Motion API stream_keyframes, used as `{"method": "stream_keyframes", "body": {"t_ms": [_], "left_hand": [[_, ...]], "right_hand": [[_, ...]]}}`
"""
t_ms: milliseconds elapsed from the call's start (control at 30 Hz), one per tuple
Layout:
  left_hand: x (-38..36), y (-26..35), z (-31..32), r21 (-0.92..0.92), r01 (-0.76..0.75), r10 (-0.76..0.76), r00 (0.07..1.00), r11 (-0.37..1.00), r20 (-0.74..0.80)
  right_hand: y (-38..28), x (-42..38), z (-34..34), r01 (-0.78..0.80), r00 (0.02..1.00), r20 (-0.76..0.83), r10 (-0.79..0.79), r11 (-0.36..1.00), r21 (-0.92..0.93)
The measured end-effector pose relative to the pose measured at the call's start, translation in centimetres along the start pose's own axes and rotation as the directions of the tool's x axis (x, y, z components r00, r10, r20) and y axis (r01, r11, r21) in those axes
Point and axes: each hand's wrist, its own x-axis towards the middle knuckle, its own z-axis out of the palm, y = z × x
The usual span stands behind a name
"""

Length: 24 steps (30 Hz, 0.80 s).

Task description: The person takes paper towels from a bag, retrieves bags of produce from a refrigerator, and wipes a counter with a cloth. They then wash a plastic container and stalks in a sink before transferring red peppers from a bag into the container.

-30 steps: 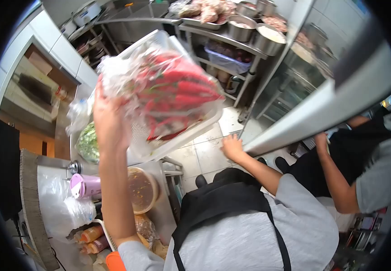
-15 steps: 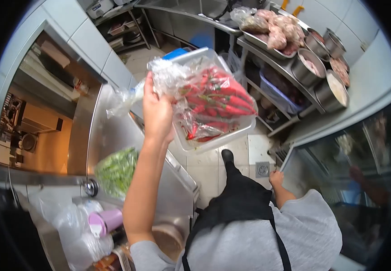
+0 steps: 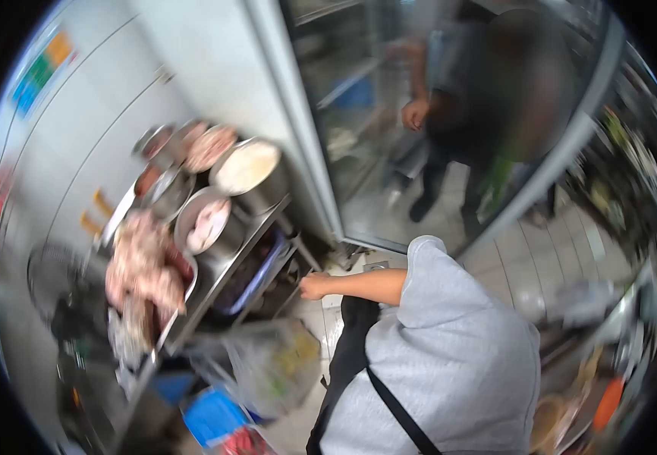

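Observation:
My right hand (image 3: 314,286) is curled into a fist, the arm stretched out to the left from my grey sleeve, with nothing visible in the fingers. It hovers over the floor, close to the end of the metal shelf (image 3: 226,265). My left hand is out of view. A small part of the red chili peppers (image 3: 246,442) shows at the bottom edge, blurred, beside a blue object (image 3: 213,417).
The shelf bears raw meat (image 3: 146,262) on a tray and several metal pots, among them a pot of pale contents (image 3: 248,167). A glass door (image 3: 389,91) with reflections stands ahead. A clear plastic bag (image 3: 275,364) hangs below the shelf. Stacked goods (image 3: 617,174) line the right side.
My view has swung to the right, so the counter and my left hand have left the frame. The bagged chili peppers have dropped to the bottom edge. My right hand remains a fist.

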Motion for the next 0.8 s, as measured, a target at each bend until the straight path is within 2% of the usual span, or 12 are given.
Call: {"method": "stream_keyframes", "body": {"t_ms": [100, 133, 167, 233, 300, 333, 367, 400, 433, 500, 533, 800], "left_hand": [[0.8, -2.5, 3.3, 0.044, 0.051, -0.058, 0.981, 0.998, 0.186], [1.3, -2.8, 4.4, 0.033, 0.057, -0.063, 0.969, 0.998, 0.238], [1.5, -2.9, 5.0, 0.052, 0.064, -0.076, 0.961, 0.997, 0.265], [3.2, -3.0, 5.6, 0.071, 0.065, -0.085, 0.946, 0.995, 0.314], [5.0, -3.1, 6.0, 0.078, 0.062, -0.085, 0.935, 0.995, 0.345], [5.9, -3.1, 6.1, 0.086, 0.067, -0.093, 0.932, 0.994, 0.351], [6.5, -3.2, 6.2, 0.092, 0.069, -0.098, 0.928, 0.993, 0.359], [7.3, -3.2, 6.4, 0.096, 0.067, -0.098, 0.927, 0.993, 0.363], [7.9, -3.4, 6.6, 0.096, 0.068, -0.099, 0.925, 0.993, 0.366], [9.5, -3.7, 6.8, 0.107, 0.060, -0.097, 0.920, 0.992, 0.381], [10.0, -3.8, 6.8, 0.117, 0.062, -0.103, 0.918, 0.991, 0.384], [14.9, -4.5, 7.2, 0.155, 0.073, -0.118, 0.944, 0.985, 0.309]], "right_hand": [[9.4, -4.7, 0.8, -0.360, 0.926, -0.116, 0.360, 0.933, 0.017], [12.8, -7.7, 1.4, -0.525, 0.837, -0.175, 0.518, 0.851, 0.008], [17.9, -11.2, 2.1, -0.470, 0.850, -0.259, 0.459, 0.882, 0.019], [26.6, -18.3, 4.9, -0.828, 0.485, -0.269, 0.832, 0.536, 0.166], [22.7, -30.3, -3.0, -0.945, 0.126, -0.023, 0.992, 0.127, 0.300], [25.8, -34.5, -4.0, -0.692, -0.301, 0.001, 0.953, -0.219, 0.688], [28.1, -39.0, -7.7, -0.965, -0.101, 0.036, 0.994, -0.106, 0.240], [25.9, -42.9, -11.4, -0.967, -0.206, -0.525, 0.826, -0.253, -0.019], [23.3, -47.0, -15.7, -0.770, -0.460, -0.329, 0.824, -0.186, 0.610], [19.9, -51.5, -21.8, -0.791, -0.515, -0.536, 0.669, -0.129, 0.598], [17.6, -52.7, -25.1, -0.760, -0.537, -0.422, 0.731, -0.202, 0.618], [13.7, -52.6, -30.3, -0.774, -0.560, -0.412, 0.719, -0.275, 0.571]]}}
